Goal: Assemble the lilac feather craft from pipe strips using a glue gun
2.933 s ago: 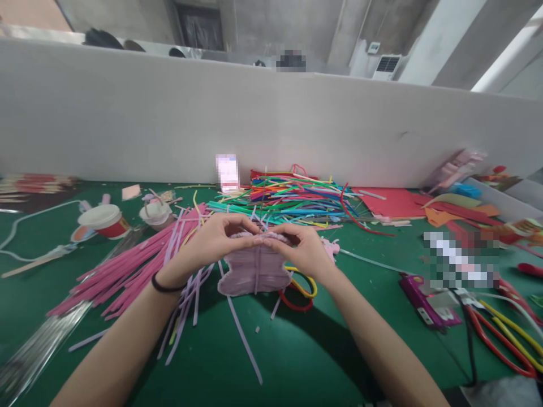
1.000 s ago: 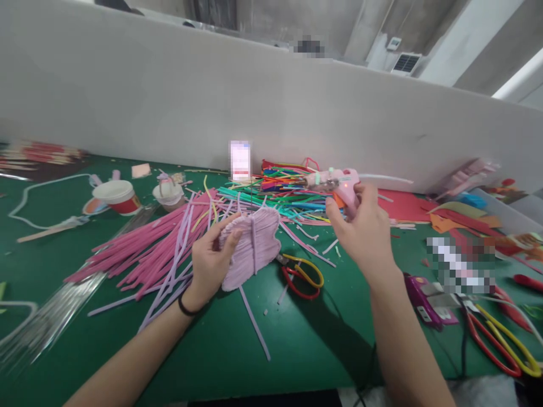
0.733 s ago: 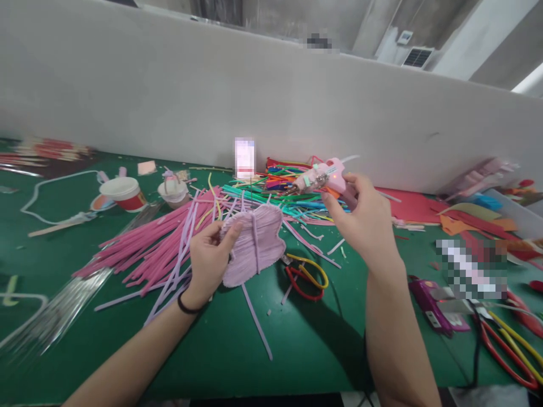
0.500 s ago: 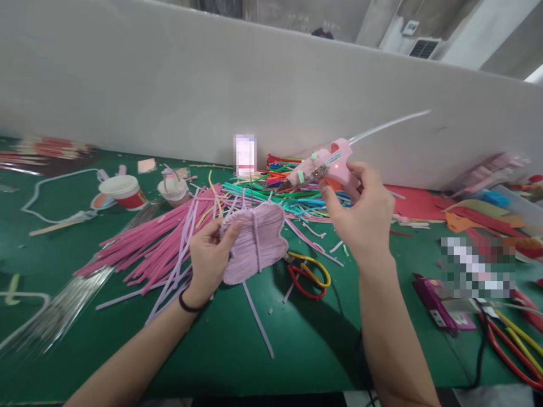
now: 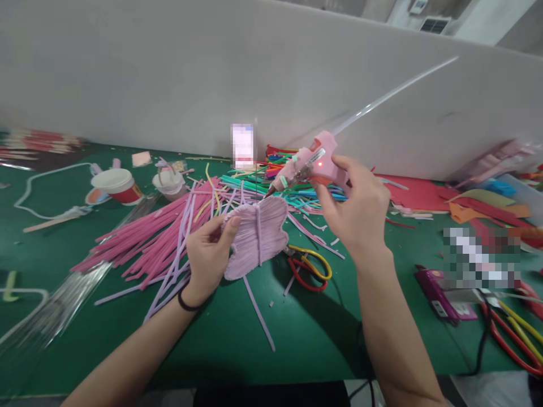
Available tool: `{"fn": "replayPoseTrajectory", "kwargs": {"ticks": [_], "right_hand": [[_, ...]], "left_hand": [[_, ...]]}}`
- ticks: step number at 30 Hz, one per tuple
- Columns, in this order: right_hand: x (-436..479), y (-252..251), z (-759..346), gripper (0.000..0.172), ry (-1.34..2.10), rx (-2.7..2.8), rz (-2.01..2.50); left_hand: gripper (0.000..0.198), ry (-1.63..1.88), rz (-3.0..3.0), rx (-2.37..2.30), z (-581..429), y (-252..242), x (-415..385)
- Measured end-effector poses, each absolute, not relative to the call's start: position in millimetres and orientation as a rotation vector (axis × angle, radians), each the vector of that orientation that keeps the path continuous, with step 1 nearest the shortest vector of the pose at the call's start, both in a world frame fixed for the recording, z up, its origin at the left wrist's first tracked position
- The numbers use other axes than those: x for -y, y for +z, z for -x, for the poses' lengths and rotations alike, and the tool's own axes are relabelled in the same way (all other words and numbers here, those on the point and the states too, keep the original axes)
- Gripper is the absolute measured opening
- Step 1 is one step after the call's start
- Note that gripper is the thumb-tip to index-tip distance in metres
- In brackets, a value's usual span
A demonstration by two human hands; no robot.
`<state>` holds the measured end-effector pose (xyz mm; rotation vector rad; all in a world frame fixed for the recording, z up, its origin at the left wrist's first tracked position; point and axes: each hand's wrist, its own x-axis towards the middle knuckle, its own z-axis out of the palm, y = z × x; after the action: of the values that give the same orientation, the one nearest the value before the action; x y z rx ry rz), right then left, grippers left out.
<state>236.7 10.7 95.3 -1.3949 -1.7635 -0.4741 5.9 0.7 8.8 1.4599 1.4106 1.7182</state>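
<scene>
My left hand (image 5: pixel 207 254) pinches the left side of a lilac butterfly shape (image 5: pixel 271 234) made of pipe cleaners, with a raised strip down its middle. A thin wire stands up behind its top edge. In my right hand (image 5: pixel 358 209) is a pink hot glue gun (image 5: pixel 326 161), its small light glowing and a long clear glue stick (image 5: pixel 394 93) poking out the back. The dark nozzle points down-left, close to the butterfly's top edge; whether it touches, I cannot tell. Scissors (image 5: pixel 311 268) with red and yellow handles lie just right of the butterfly.
Pink pipe cleaners (image 5: pixel 148 237) lie at left, with green and blue ones (image 5: pixel 292 195) behind. A paper cup (image 5: pixel 121 186) stands at back left. A blurred phone-like screen (image 5: pixel 242 146) leans on the grey partition (image 5: pixel 169 79). More scissors (image 5: pixel 515 333) and a purple box (image 5: pixel 441 294) are at right.
The glue gun has moved left, and its nozzle has come to the butterfly's top edge. My left hand has stayed nearly in place with the butterfly slightly turned. The view has tilted a little.
</scene>
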Motion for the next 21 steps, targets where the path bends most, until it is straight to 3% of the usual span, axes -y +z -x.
{"fn": "replayPoseTrajectory", "kwargs": {"ticks": [21], "right_hand": [[-11.7,92.6,-230.3,0.033,-0.529,1.773,1.428]], "left_hand": [[0.024,1.684,-1.456,-1.412,-5.7,10.7,-0.2]]}}
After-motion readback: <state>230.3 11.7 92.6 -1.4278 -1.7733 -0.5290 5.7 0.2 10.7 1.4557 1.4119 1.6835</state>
